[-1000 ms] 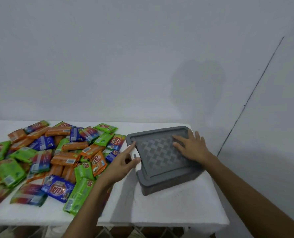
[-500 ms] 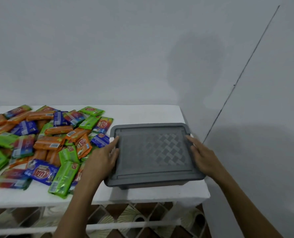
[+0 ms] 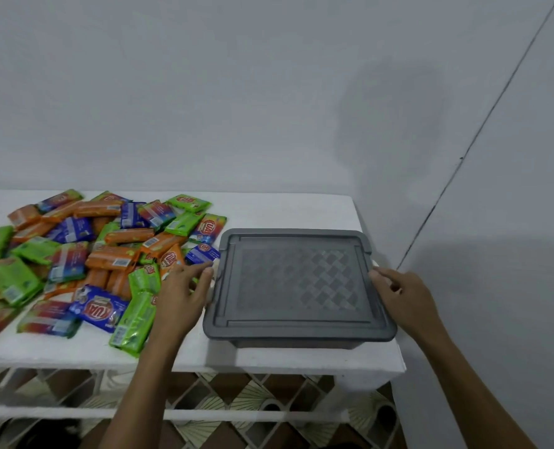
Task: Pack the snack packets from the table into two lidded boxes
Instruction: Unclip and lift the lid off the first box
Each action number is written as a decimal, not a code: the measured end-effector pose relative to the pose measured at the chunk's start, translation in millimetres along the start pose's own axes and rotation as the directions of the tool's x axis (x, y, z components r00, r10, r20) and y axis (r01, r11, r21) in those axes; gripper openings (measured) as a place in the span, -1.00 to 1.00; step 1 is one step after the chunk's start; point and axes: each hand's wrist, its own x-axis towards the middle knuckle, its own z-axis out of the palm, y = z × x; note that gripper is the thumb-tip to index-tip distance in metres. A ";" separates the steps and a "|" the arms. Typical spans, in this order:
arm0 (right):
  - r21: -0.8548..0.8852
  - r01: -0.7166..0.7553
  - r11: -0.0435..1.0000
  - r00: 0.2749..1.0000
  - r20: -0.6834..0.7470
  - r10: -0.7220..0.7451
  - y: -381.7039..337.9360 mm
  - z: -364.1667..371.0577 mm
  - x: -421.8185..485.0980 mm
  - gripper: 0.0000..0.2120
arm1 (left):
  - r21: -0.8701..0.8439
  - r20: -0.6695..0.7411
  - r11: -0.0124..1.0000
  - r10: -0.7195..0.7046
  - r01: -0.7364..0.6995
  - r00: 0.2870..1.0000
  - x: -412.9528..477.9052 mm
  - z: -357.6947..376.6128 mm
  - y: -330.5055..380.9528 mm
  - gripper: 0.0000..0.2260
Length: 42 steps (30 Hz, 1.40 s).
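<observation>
Your grey box [image 3: 296,340] sits flat at the front right corner of the tabletop [image 3: 269,359], with its lid [image 3: 296,283] on and facing up. Its long axis runs left to right, in line with the front edge of the tabletop, and its short sides face your two hands. The lid has a woven square pattern in the middle and a raised rim all round.

Your left hand [image 3: 181,293] reaches in from the left with the fingers stretched and slightly apart, their tips touching the lid's left rim near a small white piece at that edge. Your right hand [image 3: 402,296] is at the opposite short side, its fingers bent and pressed over the right rim of the lid, close to another white piece there. Neither hand holds a packet.

The snack packets [image 3: 91,254] lie in a loose overlapping heap over the left half of the tabletop: orange, green, blue and rainbow-striped wrappers pointing every way. A blue one [image 3: 202,253] lies just beside the box's back left corner.

The tabletop is white and stands against a plain pale grey wall [image 3: 236,92]. A thin dark line [image 3: 483,124] slants up the wall on the right. Below the front edge you can see white rails [image 3: 204,414] and a floor [image 3: 256,393] tiled in brown and cream
</observation>
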 end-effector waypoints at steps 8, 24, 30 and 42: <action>0.056 0.124 0.991 0.992 -0.036 -0.123 -24.2 -5.5 -5.4 -0.86 | 0.173 0.129 0.985 -0.021 -0.001 0.991 -2.3 -5.6 19.6 -0.76; 0.622 0.163 0.766 0.977 0.008 -0.215 -52.6 -65.5 61.8 -0.80 | -0.718 0.051 0.680 -0.161 0.148 0.986 43.0 -35.9 74.5 -0.74; 0.372 0.315 0.873 0.949 -0.115 -0.293 -69.2 -50.0 125.6 -0.78 | -0.500 -0.053 0.866 -0.015 -0.013 0.998 106.9 -10.6 67.4 -0.78; 0.031 0.272 0.962 0.953 -0.146 -0.265 -69.9 41.1 291.6 -0.65 | -0.166 0.181 0.986 0.022 0.009 0.983 278.3 95.4 23.9 -0.53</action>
